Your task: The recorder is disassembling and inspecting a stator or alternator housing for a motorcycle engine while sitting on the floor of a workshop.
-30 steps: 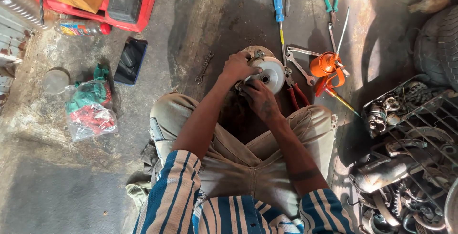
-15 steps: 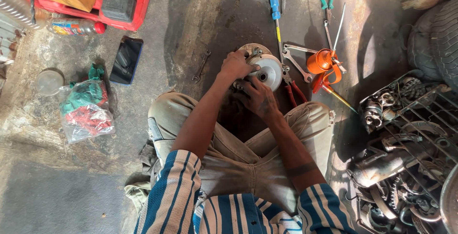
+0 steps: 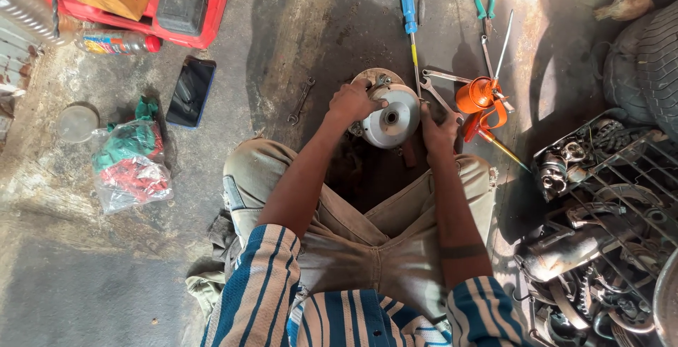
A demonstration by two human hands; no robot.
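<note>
I sit cross-legged on a concrete floor. In front of my knees lies a round silver metal disc (image 3: 393, 119) with a hole in its middle, on top of a rusty plate (image 3: 369, 77). My left hand (image 3: 351, 100) grips the disc's upper left rim. My right hand (image 3: 439, 131) rests just right of the disc, with its thumb near the rim and its fingers curled over spanners (image 3: 442, 97) lying there. Whether it grips anything is not visible.
Beyond the disc lie a blue-handled screwdriver (image 3: 408, 6), green-handled pliers (image 3: 484, 1), an orange oil can (image 3: 476, 95) and a small spanner (image 3: 301, 100). A phone (image 3: 191, 91), a bag of cloths (image 3: 131, 160) and a red toolbox (image 3: 196, 8) are left. A crate of engine parts (image 3: 607, 227) and tyre (image 3: 653, 50) stand right.
My right hand has come off the face of the disc and moved to its right side. The disc's face is now uncovered. My left hand stays on the rim.
</note>
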